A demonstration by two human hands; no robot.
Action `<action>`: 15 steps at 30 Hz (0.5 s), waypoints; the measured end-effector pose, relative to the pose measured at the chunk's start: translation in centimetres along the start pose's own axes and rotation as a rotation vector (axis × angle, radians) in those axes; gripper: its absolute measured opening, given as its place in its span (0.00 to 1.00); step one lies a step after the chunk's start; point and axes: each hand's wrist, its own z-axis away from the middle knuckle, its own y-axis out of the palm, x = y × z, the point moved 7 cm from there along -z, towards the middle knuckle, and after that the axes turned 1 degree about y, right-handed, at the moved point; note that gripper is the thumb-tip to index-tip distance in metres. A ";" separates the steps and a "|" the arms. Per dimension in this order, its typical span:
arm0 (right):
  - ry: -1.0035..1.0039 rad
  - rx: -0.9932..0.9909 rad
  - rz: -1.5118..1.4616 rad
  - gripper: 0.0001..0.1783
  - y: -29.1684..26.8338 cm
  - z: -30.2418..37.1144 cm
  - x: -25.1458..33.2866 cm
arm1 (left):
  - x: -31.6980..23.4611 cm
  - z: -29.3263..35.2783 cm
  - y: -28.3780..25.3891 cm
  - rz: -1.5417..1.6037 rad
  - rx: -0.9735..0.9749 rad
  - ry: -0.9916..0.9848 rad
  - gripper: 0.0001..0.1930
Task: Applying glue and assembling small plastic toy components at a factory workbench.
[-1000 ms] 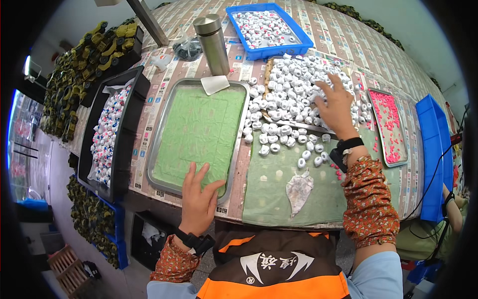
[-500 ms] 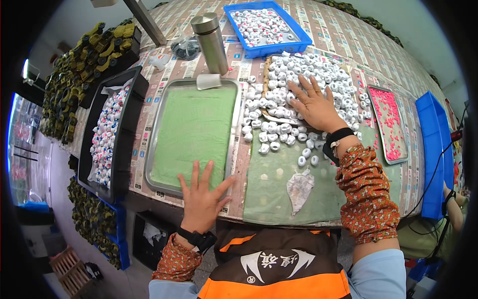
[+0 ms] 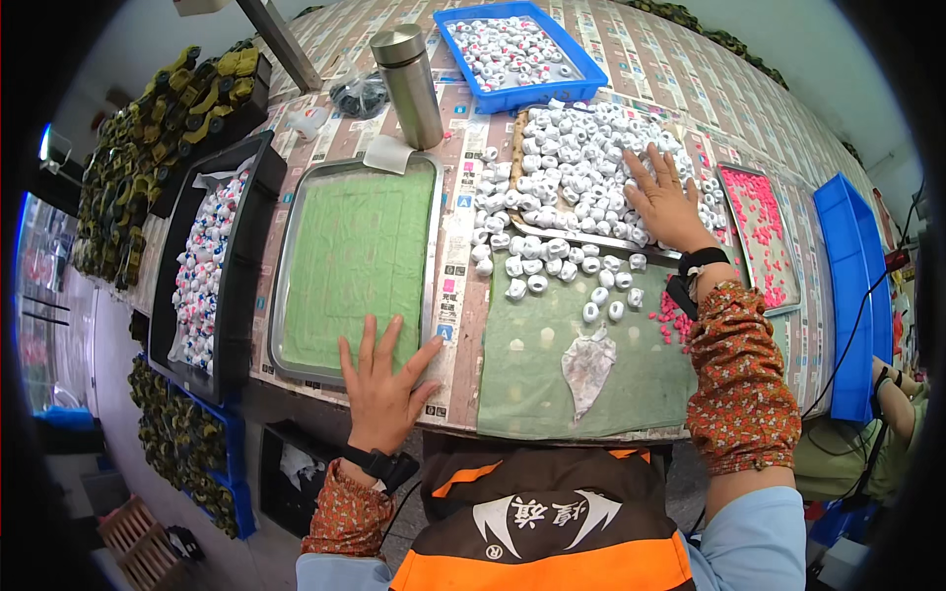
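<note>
My left hand [image 3: 382, 394] lies with fingers spread over the near right corner of a metal tray [image 3: 432, 231], which is lined with a green cloth [image 3: 360, 256]. A rolled piece of white material [image 3: 388, 155] rests on the tray's far edge. My right hand [image 3: 672, 209] is open, fingers fanned out on a heap of small white rounded parts [image 3: 581, 148] with dark openings. The heap covers another metal tray [image 3: 591, 239], whose near rim shows. Several white parts [image 3: 537, 284] have spilled onto a green mat [image 3: 522, 384], and small pink pieces [image 3: 677, 320] lie by my right wrist.
A blue bin [image 3: 532, 98] of white parts stands at the back, beside a steel flask [image 3: 412, 98]. To the right are a tray of pink pieces [image 3: 764, 231] and a blue crate [image 3: 857, 295]. A black bin [image 3: 258, 236] stands left. A crumpled cloth [image 3: 589, 369] lies in front.
My right hand has slid right across the white parts, uncovering more of the tray rim and the pink pieces. The green-lined tray has shifted a little left with my left hand on it.
</note>
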 end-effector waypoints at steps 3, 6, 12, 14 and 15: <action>0.088 0.040 -0.037 0.35 0.9 -0.5 -1.8 | 0.0 0.1 0.1 -0.009 -0.044 0.035 0.23; 0.130 0.035 -0.073 0.35 0.7 -0.6 -2.6 | 0.2 0.6 0.1 0.018 -0.120 0.071 0.22; 0.008 -0.142 0.098 0.33 -1.4 1.2 1.8 | 0.5 1.1 0.1 0.072 -0.225 0.086 0.18; -0.062 -0.102 0.032 0.33 -1.2 1.8 4.4 | 0.4 1.2 0.0 0.078 -0.241 0.087 0.18; -0.132 -0.065 -0.034 0.32 -1.0 2.1 5.6 | 0.4 1.2 -0.1 0.084 -0.260 0.090 0.17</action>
